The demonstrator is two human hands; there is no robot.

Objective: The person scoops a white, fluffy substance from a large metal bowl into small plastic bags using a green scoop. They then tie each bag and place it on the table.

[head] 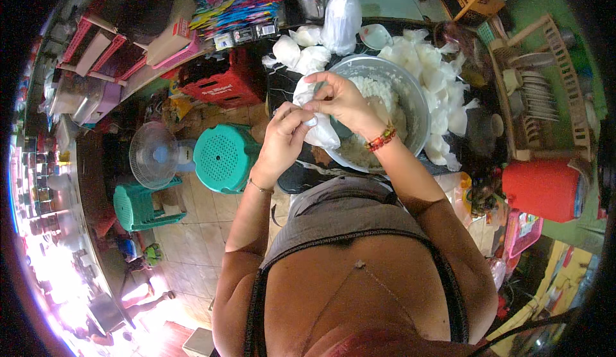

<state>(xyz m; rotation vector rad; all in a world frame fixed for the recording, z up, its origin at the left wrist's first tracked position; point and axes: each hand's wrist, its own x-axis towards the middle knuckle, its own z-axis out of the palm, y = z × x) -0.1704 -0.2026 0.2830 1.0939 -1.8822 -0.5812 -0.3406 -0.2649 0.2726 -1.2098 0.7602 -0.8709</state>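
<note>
Both hands work at the gathered neck of a white plastic bag [323, 133], above the left rim of a basin. My left hand [288, 135] pinches the bag from the left. From the right, my right hand [340, 103] pinches it with thumb and fingers. Beneath them the large translucent plastic basin [419, 98] holds white grainy food that looks like cooked rice [373, 87]. Several knotted, filled plastic bags [435, 75] are heaped to the basin's right. A smaller group of filled bags [312, 58] lies beyond its left rim, partly behind my fingers.
A tall white plastic bundle [342, 22] and a small bowl [376, 36] stand behind the basin. Left of the dark table are a red crate [224, 83], a green stool [224, 159] and a fan [154, 155]. A dish rack with plates [539, 98] stands at right.
</note>
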